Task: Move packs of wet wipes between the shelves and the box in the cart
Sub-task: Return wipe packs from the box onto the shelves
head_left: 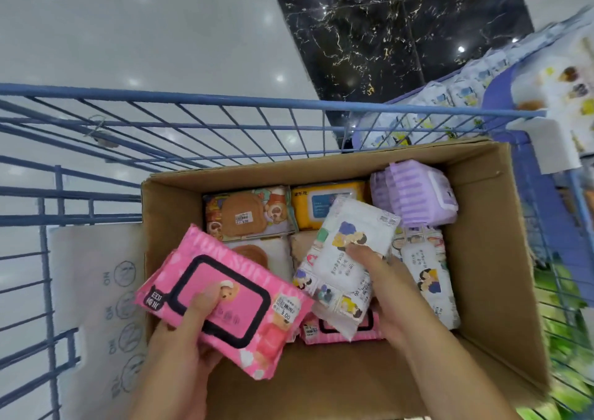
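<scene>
An open cardboard box (482, 242) stands in a blue wire cart (193, 111). My left hand (189, 332) grips a pink wipes pack (225, 297) with a black-framed lid, held above the box's near left corner. My right hand (385, 284) holds a white pack with cartoon figures (340, 259), tilted above the packs in the box, thumb on its top. Inside lie a bear-print pack (247, 215), a yellow pack (324, 202), a purple pack (414, 197), another white cartoon pack (427, 278) and a pink pack (340, 329).
A white sheet with printed symbols (106, 291) lies in the cart left of the box. Shelves with blurred packs (466, 91) run along the right beyond the cart. The floor is pale tile with a black marble strip (385, 27).
</scene>
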`<state>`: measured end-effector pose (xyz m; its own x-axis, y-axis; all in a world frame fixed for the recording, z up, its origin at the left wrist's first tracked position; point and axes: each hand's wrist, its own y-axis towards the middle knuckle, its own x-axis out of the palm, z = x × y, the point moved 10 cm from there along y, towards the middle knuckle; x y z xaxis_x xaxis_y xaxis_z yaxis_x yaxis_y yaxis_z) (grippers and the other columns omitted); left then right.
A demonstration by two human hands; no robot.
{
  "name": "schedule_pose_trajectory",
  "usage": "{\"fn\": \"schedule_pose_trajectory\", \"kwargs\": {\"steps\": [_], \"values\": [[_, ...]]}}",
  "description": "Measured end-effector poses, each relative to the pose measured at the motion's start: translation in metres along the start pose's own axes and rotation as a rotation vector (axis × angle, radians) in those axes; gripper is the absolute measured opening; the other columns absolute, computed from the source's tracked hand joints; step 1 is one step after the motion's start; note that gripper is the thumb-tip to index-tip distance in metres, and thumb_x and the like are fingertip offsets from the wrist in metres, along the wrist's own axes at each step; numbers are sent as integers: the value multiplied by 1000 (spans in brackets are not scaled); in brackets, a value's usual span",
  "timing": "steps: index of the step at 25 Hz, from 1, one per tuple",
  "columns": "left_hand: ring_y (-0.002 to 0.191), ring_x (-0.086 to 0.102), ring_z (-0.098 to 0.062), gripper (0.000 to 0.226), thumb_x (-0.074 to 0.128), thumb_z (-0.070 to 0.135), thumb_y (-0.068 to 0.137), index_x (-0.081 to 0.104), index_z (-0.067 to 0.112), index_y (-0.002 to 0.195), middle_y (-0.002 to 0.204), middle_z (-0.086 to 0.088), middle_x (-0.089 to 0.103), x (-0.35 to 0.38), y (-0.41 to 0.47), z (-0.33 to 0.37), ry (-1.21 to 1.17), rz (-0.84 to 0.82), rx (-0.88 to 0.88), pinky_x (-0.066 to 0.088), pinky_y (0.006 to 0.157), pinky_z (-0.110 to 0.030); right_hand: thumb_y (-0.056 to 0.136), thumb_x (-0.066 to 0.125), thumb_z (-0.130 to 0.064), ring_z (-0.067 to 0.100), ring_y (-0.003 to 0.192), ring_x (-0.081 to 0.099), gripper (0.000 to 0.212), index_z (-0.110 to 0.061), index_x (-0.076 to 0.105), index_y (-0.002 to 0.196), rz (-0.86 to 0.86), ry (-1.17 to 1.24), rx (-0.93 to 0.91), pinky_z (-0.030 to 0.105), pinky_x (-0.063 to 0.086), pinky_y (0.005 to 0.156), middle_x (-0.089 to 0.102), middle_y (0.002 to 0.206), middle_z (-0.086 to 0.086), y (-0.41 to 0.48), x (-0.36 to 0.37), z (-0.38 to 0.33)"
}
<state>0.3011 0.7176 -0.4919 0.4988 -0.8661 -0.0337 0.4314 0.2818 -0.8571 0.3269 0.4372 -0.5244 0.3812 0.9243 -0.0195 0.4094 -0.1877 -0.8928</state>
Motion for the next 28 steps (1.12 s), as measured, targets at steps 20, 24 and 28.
{"fn": "schedule_pose_trajectory", "kwargs": {"steps": [20,24,28], "values": [[87,76,-13,30,70,32,88,67,27,118,101,1,79,23,-14,25,81,-110,193,54,76,-37,64,94,-15,20,91,75,53,-23,68,109,-93,-581,-256,44,60,86,78,100,-2,-13,-81,-47],[82,72,-10,46,72,32,89,63,20,133,109,-1,76,55,-57,70,85,-216,274,53,67,-29,62,90,-5,26,95,75,59,-12,68,116,-237,-521,-239,38,60,80,79,104,5,-108,-93,-95],[83,71,-10,54,71,36,88,60,16,137,107,1,74,100,-146,131,21,-376,341,58,59,-23,50,93,-24,33,107,71,79,-10,67,123,-214,-417,-309,50,53,95,74,117,12,-218,-141,-153]]}}
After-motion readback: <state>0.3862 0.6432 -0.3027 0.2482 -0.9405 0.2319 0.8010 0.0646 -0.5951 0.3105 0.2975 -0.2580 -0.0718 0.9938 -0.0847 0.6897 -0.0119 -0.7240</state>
